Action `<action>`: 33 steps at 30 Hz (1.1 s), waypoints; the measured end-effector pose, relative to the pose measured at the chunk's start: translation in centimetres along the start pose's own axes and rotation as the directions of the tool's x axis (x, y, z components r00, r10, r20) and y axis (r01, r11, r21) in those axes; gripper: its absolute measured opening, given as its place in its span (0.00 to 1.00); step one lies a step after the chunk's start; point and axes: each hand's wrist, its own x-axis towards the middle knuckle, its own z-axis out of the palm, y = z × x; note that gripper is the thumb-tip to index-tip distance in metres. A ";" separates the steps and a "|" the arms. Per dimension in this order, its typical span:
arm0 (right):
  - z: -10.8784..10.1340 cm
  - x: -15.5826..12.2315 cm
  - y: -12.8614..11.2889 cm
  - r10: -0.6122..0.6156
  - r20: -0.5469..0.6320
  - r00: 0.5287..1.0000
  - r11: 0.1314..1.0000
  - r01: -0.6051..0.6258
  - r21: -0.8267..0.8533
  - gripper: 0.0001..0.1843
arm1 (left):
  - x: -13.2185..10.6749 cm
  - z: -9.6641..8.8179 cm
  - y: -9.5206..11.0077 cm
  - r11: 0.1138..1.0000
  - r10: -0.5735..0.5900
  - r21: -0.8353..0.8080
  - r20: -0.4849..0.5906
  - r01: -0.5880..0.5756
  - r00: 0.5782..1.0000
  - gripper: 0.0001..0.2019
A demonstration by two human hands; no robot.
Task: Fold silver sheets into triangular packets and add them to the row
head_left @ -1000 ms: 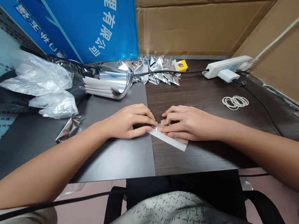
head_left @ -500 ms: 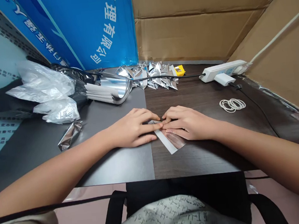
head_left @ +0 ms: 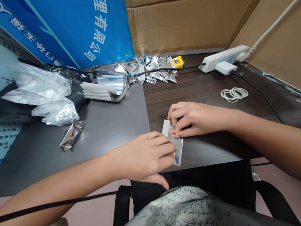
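A narrow folded strip of silver foil [head_left: 174, 143] lies on the dark wooden table near its front edge, running from far to near. My right hand [head_left: 193, 118] rests on the strip's far end with curled fingers pinching and pressing it down. My left hand [head_left: 146, 156] has its fingers bent over the strip's near end at the table edge, gripping it. Both forearms reach in from the lower corners.
A pile of folded silver foil pieces [head_left: 148, 68] and a yellow object [head_left: 178, 61] sit at the back. A stack of foil sheets [head_left: 105, 89], plastic bags [head_left: 42, 95] and one crumpled foil piece [head_left: 71, 135] lie left. Rubber bands [head_left: 234, 93], a power strip [head_left: 225, 58] and cable lie right.
My left hand has slid toward me along the strip to its near end. The strip has turned from slanting to nearly lengthwise. The right hand stays on the far end.
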 end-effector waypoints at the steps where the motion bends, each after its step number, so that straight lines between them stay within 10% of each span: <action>1: 0.0 0.0 -0.1 -0.018 0.013 1.000 0.999 0.018 0.040 0.17 | 0.1 0.0 0.6 0.999 0.023 0.032 0.006 -0.023 1.000 0.23; 9: 0.6 0.6 -1.6 -0.096 0.065 0.993 0.991 0.090 0.097 0.11 | 0.2 0.5 3.4 0.996 0.064 0.073 -0.117 -0.056 0.991 0.11; 19: 0.5 0.0 -0.2 0.170 -0.058 0.984 0.985 -0.172 -0.032 0.17 | -1.3 0.6 -2.4 0.972 -0.182 0.126 -0.130 0.198 0.975 0.09; 26: 1.2 0.7 -0.8 0.052 0.061 0.997 0.959 -0.067 0.277 0.14 | -1.5 0.5 -2.6 0.942 -0.323 -0.130 -0.093 0.310 0.942 0.11; 33: 1.9 1.2 -2.0 0.142 0.025 0.989 0.969 -0.145 0.199 0.13 | -1.9 -0.3 -3.0 0.931 -0.344 -0.134 -0.015 0.339 0.939 0.12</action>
